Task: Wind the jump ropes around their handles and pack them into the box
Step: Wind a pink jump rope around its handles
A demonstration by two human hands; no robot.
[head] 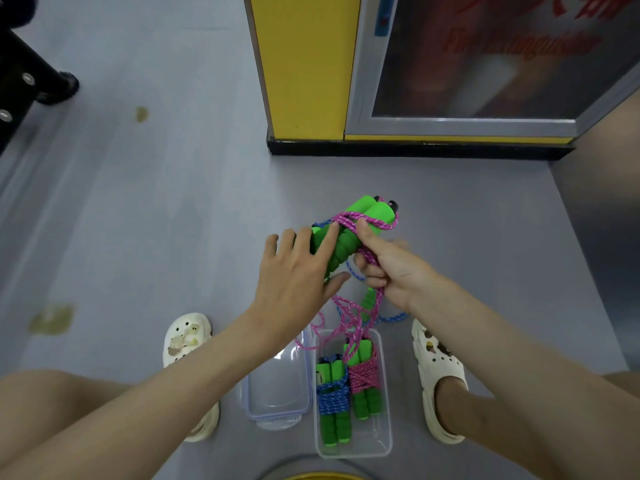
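Head view: right grip clutches green handles, left grip flat on them; lid beside box.

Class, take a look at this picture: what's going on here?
A person is winding a pink rope round a pair of green handles. The right hand grips the handles and rope; the left hand rests open-fingered against them. Loose rope hangs down toward the clear box on the floor, which already holds a blue-wound bundle and a pink-wound bundle. Its lid lies beside it.
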